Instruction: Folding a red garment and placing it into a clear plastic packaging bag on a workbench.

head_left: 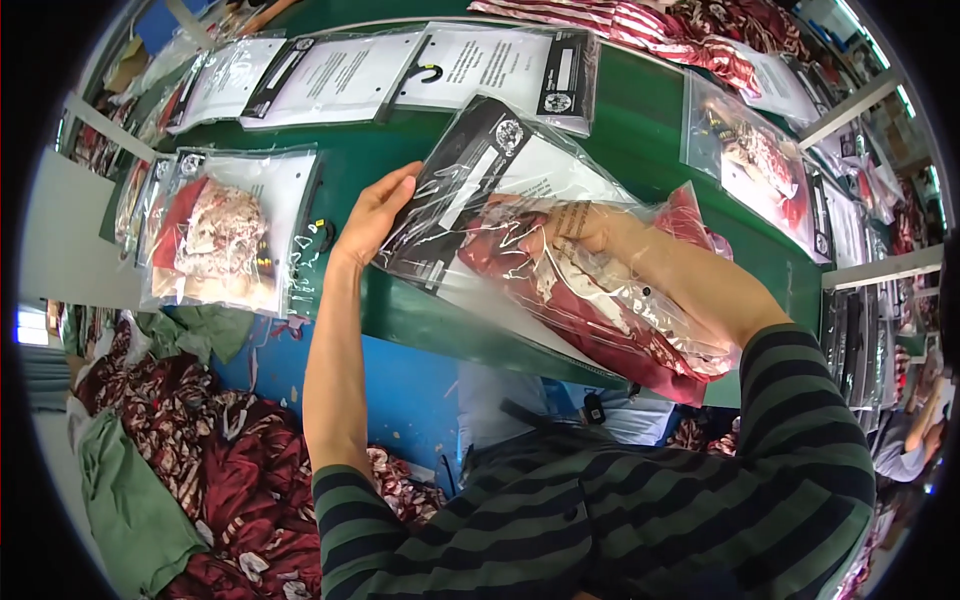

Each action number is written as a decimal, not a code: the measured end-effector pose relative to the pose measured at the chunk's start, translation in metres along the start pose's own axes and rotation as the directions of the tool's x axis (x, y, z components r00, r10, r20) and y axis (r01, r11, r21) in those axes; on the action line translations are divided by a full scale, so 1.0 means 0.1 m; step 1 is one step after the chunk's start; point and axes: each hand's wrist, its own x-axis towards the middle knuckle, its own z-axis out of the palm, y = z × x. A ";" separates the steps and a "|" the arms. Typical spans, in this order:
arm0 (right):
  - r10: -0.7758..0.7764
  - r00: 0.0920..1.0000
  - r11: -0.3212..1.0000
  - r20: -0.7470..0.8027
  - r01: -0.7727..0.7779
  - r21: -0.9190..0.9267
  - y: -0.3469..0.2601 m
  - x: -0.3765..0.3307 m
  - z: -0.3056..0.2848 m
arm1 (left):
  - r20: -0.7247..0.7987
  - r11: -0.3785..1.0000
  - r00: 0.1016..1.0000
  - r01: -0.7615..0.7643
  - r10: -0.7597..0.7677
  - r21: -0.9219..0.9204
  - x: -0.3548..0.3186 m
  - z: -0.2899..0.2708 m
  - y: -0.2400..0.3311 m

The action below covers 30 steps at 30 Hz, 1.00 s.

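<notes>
Item: clear plastic garment bag with a black header strip and white printed insert (pixel 520 215), held at centre frame above the green surface (pixel 640 140). Contents: folded dark red patterned cloth (pixel 600 310), partly inside the bag, its lower end trailing toward the lower right of the frame.

Left hand (pixel 375 215): at the bag's left edge, centre left of the frame; grip was spread flat, fingers extended along the plastic and the black header, touching it.

Right hand (pixel 590 228): inside the bag's open mouth, seen through the plastic, right of centre; grip was curled against the red cloth. Whether it pinched the cloth or only pressed it could not be told through the film.

Both forearms were bare; sleeves were dark green and black striped (pixel 700 480), lower frame.

Nearby stock:
- Packed clear bag holding red and cream cloth (pixel 235 235), lying flat on the surface at left, well apart from the left hand.
- Row of flat bags with white inserts and black headers (pixel 400 70), along the upper edge of the surface.
- Packed bag with red cloth (pixel 760 165), upper right.
- Loose red patterned cloth pile (pixel 230 460), on the floor, lower left, beside a green cloth (pixel 130 500).
</notes>
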 end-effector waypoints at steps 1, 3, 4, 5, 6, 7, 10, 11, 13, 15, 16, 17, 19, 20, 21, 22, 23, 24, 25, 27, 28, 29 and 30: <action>-0.004 1.000 1.000 0.005 0.004 0.003 -0.01 0.00 0.02 | 0.001 0.999 1.000 0.007 -0.007 -0.032 0.00 0.00 -0.03; -0.011 1.000 1.000 0.015 0.011 0.007 -0.03 -0.02 0.08 | 0.002 0.995 1.000 0.021 -0.021 -0.099 0.01 -0.02 -0.08; -0.011 1.000 1.000 0.016 0.011 0.004 -0.04 -0.03 0.11 | -0.001 0.995 1.000 0.019 -0.019 -0.100 0.01 -0.01 -0.04; -0.052 0.998 0.998 0.024 0.053 -0.047 -0.05 -0.05 0.15 | 0.000 0.995 0.999 0.047 -0.047 -0.088 0.01 0.01 -0.01; -0.091 0.995 0.991 0.034 0.094 -0.096 -0.05 -0.07 0.19 | 0.000 0.994 0.997 0.076 -0.076 -0.076 0.01 0.02 0.02; -0.128 0.991 0.980 0.047 0.133 -0.145 -0.06 -0.08 0.22 | 0.000 0.992 0.994 0.106 -0.106 -0.065 0.01 0.03 0.04; -0.235 0.970 0.883 0.070 0.243 -0.403 -0.20 -0.08 0.37 | 0.005 0.987 0.987 0.161 -0.161 0.018 -0.02 0.04 0.19; -0.311 0.946 0.751 0.091 0.303 -0.586 -0.28 -0.07 0.45 | 0.017 0.978 0.982 0.186 -0.188 0.099 -0.04 0.03 0.25; -0.435 0.881 0.378 0.187 0.367 -0.850 -0.38 -0.01 0.52 | 0.038 0.939 0.968 0.231 -0.249 0.256 -0.06 0.03 0.32; -0.524 0.807 0.163 0.273 0.410 -0.897 -0.44 0.06 0.31 | 0.054 0.947 0.974 0.202 -0.221 0.249 -0.01 0.13 0.32; -0.505 0.813 0.153 0.290 0.416 -0.896 -0.55 0.09 0.42 | 0.048 0.957 0.982 0.166 -0.183 0.239 -0.05 0.08 0.30; -0.455 0.875 0.004 0.164 0.186 -0.983 -0.70 0.05 0.56 | 0.048 0.961 0.987 0.138 -0.154 0.238 -0.06 0.08 0.28; -0.416 0.909 -0.171 0.033 -0.042 -0.984 -0.78 0.10 0.71 | 0.019 0.970 0.994 0.104 -0.111 0.220 -0.02 0.10 0.26; -0.391 0.921 -0.166 -0.011 -0.082 -0.983 -0.77 0.15 0.77 | -0.010 0.974 0.995 0.097 -0.097 0.204 0.03 0.13 0.27; -0.369 0.928 -0.166 -0.053 -0.122 -0.979 -0.80 0.21 0.82 | -0.022 0.977 0.995 0.095 -0.093 0.193 0.07 0.14 0.30; -0.350 0.932 -0.169 -0.096 -0.163 -0.972 -0.84 0.26 0.87 | -0.009 0.972 0.996 0.083 -0.083 0.221 0.10 0.15 0.35; -0.332 0.933 -0.173 -0.138 -0.204 -0.963 -0.88 0.31 0.93 | 0.005 0.966 0.997 0.069 -0.073 0.249 0.10 0.16 0.38; -0.319 0.930 -0.172 -0.185 -0.248 -0.953 -0.89 0.37 0.98 | 0.011 0.964 0.997 0.073 -0.078 0.254 0.07 0.17 0.38; -0.307 0.923 -0.171 -0.232 -0.293 -0.941 -0.91 0.42 1.02 | 0.018 0.962 0.996 0.075 -0.083 0.261 0.04 0.19 0.39; -0.286 0.900 -0.166 -0.328 -0.384 -0.908 -0.95 0.47 1.08 | -0.007 0.953 0.993 0.112 -0.114 0.283 0.11 0.17 0.44; -0.277 0.884 -0.161 -0.377 -0.430 -0.888 -0.96 0.47 1.09 | -0.025 0.939 0.988 0.154 -0.154 0.306 0.15 0.16 0.47; -0.275 0.886 -0.164 -0.373 -0.425 -0.890 -0.91 0.48 1.04 | -0.031 0.939 0.987 0.157 -0.156 0.304 0.15 0.14 0.40; -0.358 0.900 -0.108 -0.247 -0.303 -0.947 -0.84 0.45 0.92 | -0.064 0.923 0.988 0.156 -0.142 0.351 0.16 0.11 0.30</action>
